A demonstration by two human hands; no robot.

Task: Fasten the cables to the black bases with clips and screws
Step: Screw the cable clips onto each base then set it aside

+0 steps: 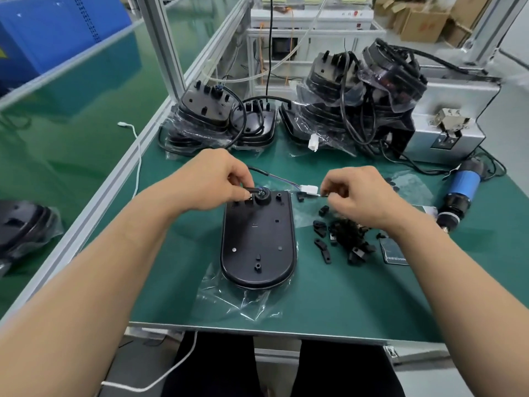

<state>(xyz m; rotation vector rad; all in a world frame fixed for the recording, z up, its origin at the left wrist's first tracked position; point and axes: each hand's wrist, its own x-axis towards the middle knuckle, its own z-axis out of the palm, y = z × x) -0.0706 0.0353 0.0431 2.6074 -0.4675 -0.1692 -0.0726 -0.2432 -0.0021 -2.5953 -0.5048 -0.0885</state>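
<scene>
- Both hands meet at the far end of the black base (257, 239) lying before me.
- My left hand (220, 179) pinches the cable (259, 171) there.
- My right hand (357, 193) pinches a small black piece (325, 193) beside the white connector (310, 190).

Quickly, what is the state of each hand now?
Left hand: pinches the black cable at the black base's top end.
Right hand: pinches a small black part, kind unclear.

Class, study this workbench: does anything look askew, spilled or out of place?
The tall stack of bagged black bases at the back leans, its top pieces tilted. Small black plastic clips lie scattered loose right of the black oval base.
</scene>
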